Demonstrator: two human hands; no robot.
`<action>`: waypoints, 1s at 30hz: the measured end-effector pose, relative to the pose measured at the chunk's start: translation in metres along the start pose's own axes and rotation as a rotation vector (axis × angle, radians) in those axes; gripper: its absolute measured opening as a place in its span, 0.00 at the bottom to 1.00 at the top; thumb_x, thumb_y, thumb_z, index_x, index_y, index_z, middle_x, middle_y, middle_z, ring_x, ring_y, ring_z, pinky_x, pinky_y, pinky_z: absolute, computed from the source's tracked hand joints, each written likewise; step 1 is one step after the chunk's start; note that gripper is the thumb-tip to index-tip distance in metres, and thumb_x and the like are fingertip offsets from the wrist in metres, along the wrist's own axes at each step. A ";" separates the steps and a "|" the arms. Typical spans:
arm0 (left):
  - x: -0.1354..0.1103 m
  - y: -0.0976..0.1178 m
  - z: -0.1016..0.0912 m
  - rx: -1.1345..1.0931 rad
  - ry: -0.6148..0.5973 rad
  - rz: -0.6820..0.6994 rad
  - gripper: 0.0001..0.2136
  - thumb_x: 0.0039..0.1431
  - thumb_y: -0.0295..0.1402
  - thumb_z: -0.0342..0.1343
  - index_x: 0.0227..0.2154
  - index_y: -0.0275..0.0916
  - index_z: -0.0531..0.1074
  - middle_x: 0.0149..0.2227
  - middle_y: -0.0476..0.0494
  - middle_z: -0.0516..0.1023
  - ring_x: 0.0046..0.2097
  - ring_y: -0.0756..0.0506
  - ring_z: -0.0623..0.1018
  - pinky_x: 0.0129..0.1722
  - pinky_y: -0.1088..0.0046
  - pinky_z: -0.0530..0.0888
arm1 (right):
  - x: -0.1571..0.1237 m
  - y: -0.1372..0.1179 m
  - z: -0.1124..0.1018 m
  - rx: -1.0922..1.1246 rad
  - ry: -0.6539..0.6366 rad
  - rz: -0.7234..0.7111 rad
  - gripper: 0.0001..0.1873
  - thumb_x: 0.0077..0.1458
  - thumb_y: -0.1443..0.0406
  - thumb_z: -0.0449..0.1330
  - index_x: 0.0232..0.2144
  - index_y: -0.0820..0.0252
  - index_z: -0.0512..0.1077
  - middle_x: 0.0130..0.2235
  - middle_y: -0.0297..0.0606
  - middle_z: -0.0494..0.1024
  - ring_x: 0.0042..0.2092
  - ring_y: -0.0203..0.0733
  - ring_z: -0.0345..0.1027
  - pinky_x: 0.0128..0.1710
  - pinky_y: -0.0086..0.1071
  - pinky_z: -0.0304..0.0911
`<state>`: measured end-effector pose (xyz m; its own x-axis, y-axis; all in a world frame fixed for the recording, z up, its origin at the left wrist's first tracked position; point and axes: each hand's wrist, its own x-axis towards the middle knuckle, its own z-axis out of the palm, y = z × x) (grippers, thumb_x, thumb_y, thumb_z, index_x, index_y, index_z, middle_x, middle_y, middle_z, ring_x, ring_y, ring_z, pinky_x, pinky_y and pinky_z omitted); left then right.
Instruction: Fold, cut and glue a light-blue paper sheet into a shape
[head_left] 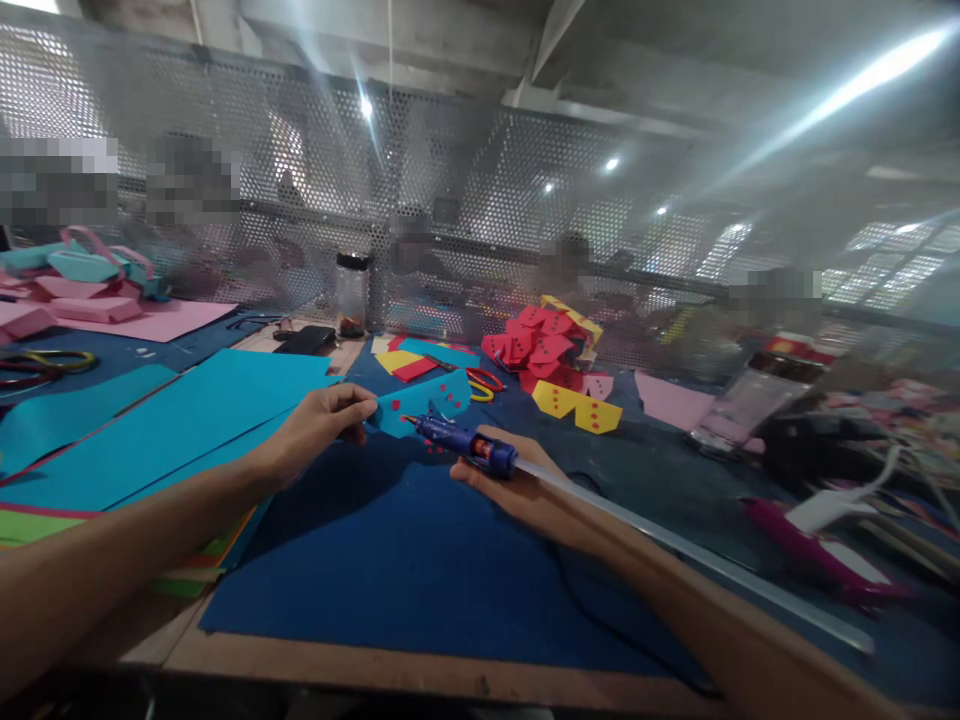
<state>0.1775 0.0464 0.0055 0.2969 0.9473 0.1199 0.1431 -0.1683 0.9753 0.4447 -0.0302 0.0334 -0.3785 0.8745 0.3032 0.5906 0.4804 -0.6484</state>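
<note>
My left hand (330, 425) pinches the left end of a blue paper cutout (442, 396) that carries small red dots. In my right hand (517, 480) is a blue hot glue gun (465, 443), its fingers wrapped round the handle. The gun's nozzle points left and lies at the paper's lower edge; whether it touches cannot be told. A long clear glue stick (697, 555) runs out of the gun's back toward the lower right. Several tiny red pieces lie just under the nozzle. Beyond the paper are scissors (486, 383) with red and yellow handles.
Blue sheets (187, 425) are stacked at left over green ones. A red paper pile (536, 345) and a yellow dotted cutout (577, 407) lie behind. Jars (352, 295) stand at the back and right. A magenta-and-white tool (825, 545) lies right. Perforated metal mesh (465, 180) closes the far side.
</note>
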 end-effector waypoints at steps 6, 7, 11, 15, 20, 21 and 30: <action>-0.002 0.006 0.003 -0.009 0.000 -0.001 0.14 0.54 0.44 0.62 0.34 0.38 0.73 0.24 0.52 0.72 0.28 0.49 0.72 0.32 0.72 0.69 | 0.000 0.004 0.000 -0.055 -0.011 -0.103 0.15 0.60 0.55 0.59 0.30 0.59 0.66 0.29 0.31 0.66 0.30 0.33 0.59 0.29 0.28 0.56; -0.003 0.006 0.003 -0.007 0.000 -0.002 0.14 0.54 0.44 0.62 0.34 0.37 0.73 0.23 0.52 0.72 0.27 0.49 0.72 0.32 0.72 0.69 | 0.000 0.005 0.001 -0.063 -0.012 -0.116 0.15 0.61 0.55 0.59 0.30 0.59 0.66 0.30 0.31 0.66 0.30 0.33 0.60 0.30 0.28 0.56; -0.003 0.006 0.003 0.000 -0.009 0.005 0.14 0.54 0.44 0.61 0.35 0.37 0.73 0.23 0.51 0.72 0.28 0.49 0.72 0.32 0.71 0.69 | 0.000 0.005 0.001 -0.101 -0.018 -0.138 0.14 0.61 0.55 0.59 0.32 0.59 0.67 0.31 0.32 0.68 0.31 0.35 0.61 0.31 0.29 0.58; -0.003 0.006 0.003 0.003 -0.008 0.015 0.13 0.55 0.43 0.60 0.34 0.38 0.74 0.24 0.51 0.72 0.28 0.48 0.73 0.32 0.70 0.69 | 0.001 0.003 0.000 -0.166 -0.022 -0.144 0.14 0.61 0.54 0.58 0.31 0.58 0.66 0.31 0.33 0.68 0.32 0.35 0.61 0.31 0.29 0.58; -0.003 0.008 0.004 0.009 -0.003 0.016 0.12 0.55 0.43 0.60 0.34 0.38 0.74 0.23 0.50 0.72 0.27 0.48 0.72 0.31 0.70 0.69 | 0.001 0.011 0.002 -0.236 0.001 -0.212 0.14 0.61 0.53 0.58 0.32 0.58 0.66 0.33 0.34 0.71 0.32 0.35 0.63 0.32 0.29 0.57; -0.003 0.008 0.004 0.007 -0.002 0.015 0.12 0.55 0.43 0.60 0.34 0.38 0.74 0.23 0.50 0.72 0.27 0.48 0.72 0.31 0.71 0.69 | 0.001 0.014 0.003 -0.259 0.011 -0.216 0.14 0.61 0.53 0.58 0.32 0.57 0.67 0.33 0.34 0.72 0.32 0.36 0.64 0.33 0.29 0.56; -0.004 0.007 0.004 -0.016 -0.015 0.011 0.13 0.55 0.43 0.61 0.35 0.38 0.74 0.24 0.51 0.72 0.27 0.49 0.72 0.31 0.72 0.68 | 0.002 0.017 0.005 -0.452 0.026 -0.165 0.14 0.59 0.52 0.60 0.36 0.57 0.71 0.36 0.38 0.76 0.36 0.41 0.69 0.34 0.30 0.56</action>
<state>0.1813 0.0406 0.0111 0.3122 0.9414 0.1276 0.1244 -0.1737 0.9769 0.4506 -0.0205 0.0199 -0.4787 0.7829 0.3974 0.7768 0.5886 -0.2238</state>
